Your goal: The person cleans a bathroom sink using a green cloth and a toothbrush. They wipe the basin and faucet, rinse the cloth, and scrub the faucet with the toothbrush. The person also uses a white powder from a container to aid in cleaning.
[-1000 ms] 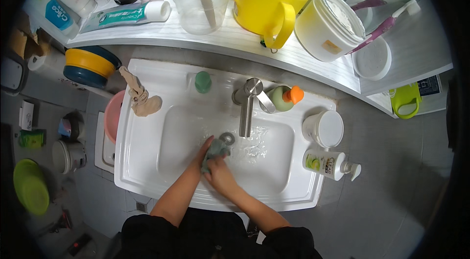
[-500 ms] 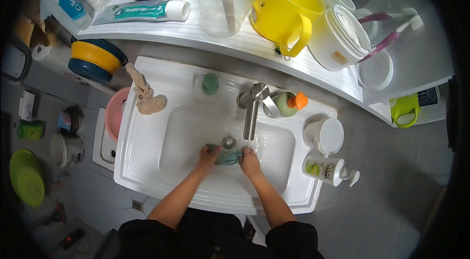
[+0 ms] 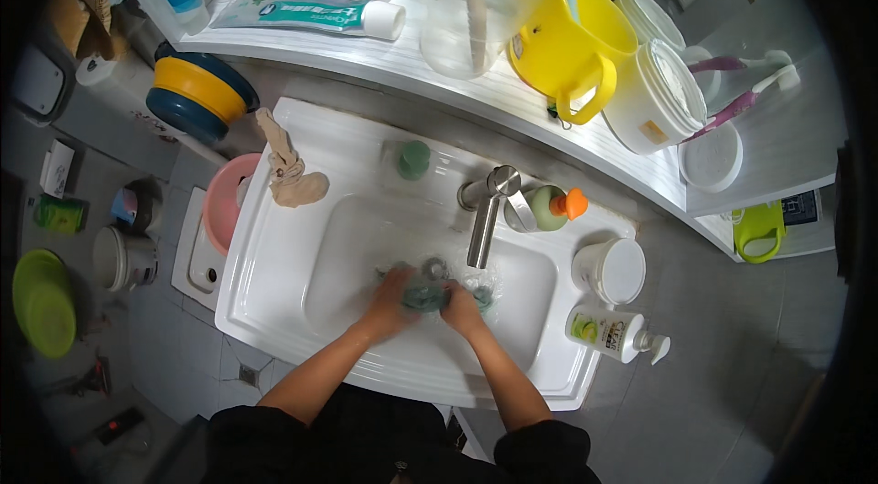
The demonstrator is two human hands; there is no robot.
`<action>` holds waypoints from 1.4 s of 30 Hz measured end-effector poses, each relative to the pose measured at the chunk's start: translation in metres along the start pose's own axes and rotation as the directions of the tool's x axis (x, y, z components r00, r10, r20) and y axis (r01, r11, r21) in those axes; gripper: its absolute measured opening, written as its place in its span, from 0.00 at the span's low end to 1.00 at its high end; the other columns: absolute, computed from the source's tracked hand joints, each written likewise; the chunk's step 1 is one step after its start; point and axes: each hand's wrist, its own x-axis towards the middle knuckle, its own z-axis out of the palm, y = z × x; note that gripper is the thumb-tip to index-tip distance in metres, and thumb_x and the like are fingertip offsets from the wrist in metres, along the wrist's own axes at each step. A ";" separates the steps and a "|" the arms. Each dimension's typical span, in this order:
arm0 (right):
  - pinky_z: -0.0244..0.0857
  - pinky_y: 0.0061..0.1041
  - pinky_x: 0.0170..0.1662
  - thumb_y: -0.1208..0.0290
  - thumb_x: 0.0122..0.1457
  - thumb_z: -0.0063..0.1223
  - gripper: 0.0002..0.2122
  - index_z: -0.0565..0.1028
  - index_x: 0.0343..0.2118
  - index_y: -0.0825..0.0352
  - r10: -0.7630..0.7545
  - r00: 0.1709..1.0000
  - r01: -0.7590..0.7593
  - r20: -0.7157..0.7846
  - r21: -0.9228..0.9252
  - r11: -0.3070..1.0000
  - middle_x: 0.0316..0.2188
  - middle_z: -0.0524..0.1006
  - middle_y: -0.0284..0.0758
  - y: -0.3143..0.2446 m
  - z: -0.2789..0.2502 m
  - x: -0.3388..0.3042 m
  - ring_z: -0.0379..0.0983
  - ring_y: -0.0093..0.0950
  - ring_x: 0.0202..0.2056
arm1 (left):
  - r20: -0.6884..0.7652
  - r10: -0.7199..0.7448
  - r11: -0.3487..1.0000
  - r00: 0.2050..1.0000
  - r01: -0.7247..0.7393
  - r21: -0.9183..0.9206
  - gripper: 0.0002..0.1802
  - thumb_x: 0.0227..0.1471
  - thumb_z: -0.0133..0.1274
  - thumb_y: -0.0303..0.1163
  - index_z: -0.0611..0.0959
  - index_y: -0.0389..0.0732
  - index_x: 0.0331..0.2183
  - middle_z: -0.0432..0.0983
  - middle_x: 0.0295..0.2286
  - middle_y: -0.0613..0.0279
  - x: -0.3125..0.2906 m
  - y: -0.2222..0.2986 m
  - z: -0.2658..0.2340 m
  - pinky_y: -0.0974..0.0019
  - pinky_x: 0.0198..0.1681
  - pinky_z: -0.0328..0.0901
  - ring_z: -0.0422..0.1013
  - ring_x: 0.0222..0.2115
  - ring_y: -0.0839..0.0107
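Note:
In the basin of a white sink (image 3: 274,301), my left hand (image 3: 395,303) and my right hand (image 3: 462,308) both grip a small wet teal cloth (image 3: 426,297). The cloth is bunched between the two hands, just below the spout of a steel tap (image 3: 483,226). Water and foam show on the basin floor around the drain next to the cloth. Both forearms reach in over the sink's near rim.
On the sink rim lie a beige rag (image 3: 291,175), a green-capped clear bottle (image 3: 413,160), a green bottle with orange cap (image 3: 554,208), a white tub (image 3: 611,270) and a pump bottle (image 3: 613,336). The shelf behind holds a yellow jug (image 3: 567,54), toothpaste and jars.
My hands have shifted from close together at the drain to side by side under the tap, the cloth now stretched between them. The camera has tilted a little.

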 end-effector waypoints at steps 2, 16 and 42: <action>0.65 0.29 0.42 0.82 0.43 0.50 0.15 0.72 0.38 0.68 -0.157 0.987 0.149 0.029 0.193 0.970 0.34 0.75 0.39 -0.042 -0.033 -0.022 0.70 0.38 0.40 | 0.027 0.096 0.995 0.995 -0.097 0.020 0.35 0.34 0.60 0.30 0.67 0.44 0.48 0.56 0.53 0.52 0.004 0.015 0.010 0.54 0.52 0.54 0.53 0.54 0.53; 0.62 0.39 0.47 0.75 0.51 0.43 0.24 0.59 0.54 0.68 -0.147 0.930 -0.344 0.337 0.939 -0.025 0.46 0.68 0.41 -0.063 -0.030 -0.052 0.66 0.38 0.46 | 0.419 -0.329 0.084 0.846 0.468 -0.880 0.25 0.45 0.53 0.32 0.69 0.41 0.47 0.64 0.43 0.56 0.024 0.054 0.000 0.67 0.46 0.60 0.64 0.43 0.69; 0.62 0.24 0.25 0.73 0.54 0.41 0.07 0.71 0.32 0.69 0.102 0.993 -0.050 -0.058 0.571 0.819 0.24 0.74 0.36 0.022 0.052 0.007 0.70 0.26 0.24 | -0.141 -0.474 0.820 0.869 0.378 -0.430 0.08 0.50 0.44 0.28 0.77 0.38 0.32 0.75 0.23 0.56 0.024 -0.006 0.013 0.66 0.30 0.65 0.71 0.24 0.67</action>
